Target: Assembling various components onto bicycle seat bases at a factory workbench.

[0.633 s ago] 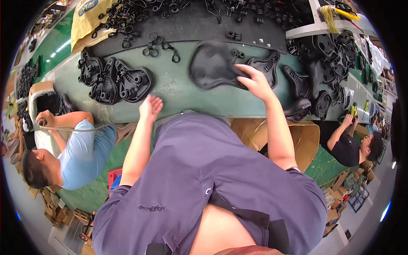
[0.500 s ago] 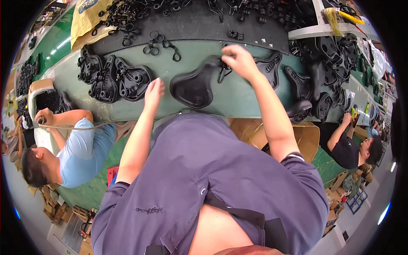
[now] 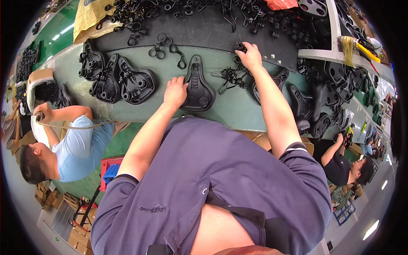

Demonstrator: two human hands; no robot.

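Note:
A black bicycle saddle (image 3: 198,94) lies on the green bench in front of me, its ribbed face up and its narrow end pointing away. My left hand (image 3: 175,91) grips its left edge, fingers curled over the rim. Farther off to the right, my right hand (image 3: 250,56) pinches a small black ribbed piece, like a pair of short coil springs (image 3: 239,46), at the edge of the dark mat. Between the saddle and my right forearm rests a black wire saddle frame with a clamp (image 3: 231,77). Another saddle (image 3: 278,80) is partly hidden behind that forearm.
Several saddles with fitted frames (image 3: 138,83) stand at the left. Black clamp rings (image 3: 160,46) and heaped small parts lie at the far side. More saddles (image 3: 301,102) and a white post frame (image 3: 318,54) are at the right. Co-workers sit on both sides.
My left hand has moved right onto the saddle, which now shows its ribbed face with its narrow end straight away. My right hand has left the wire frame and closed on the ribbed piece.

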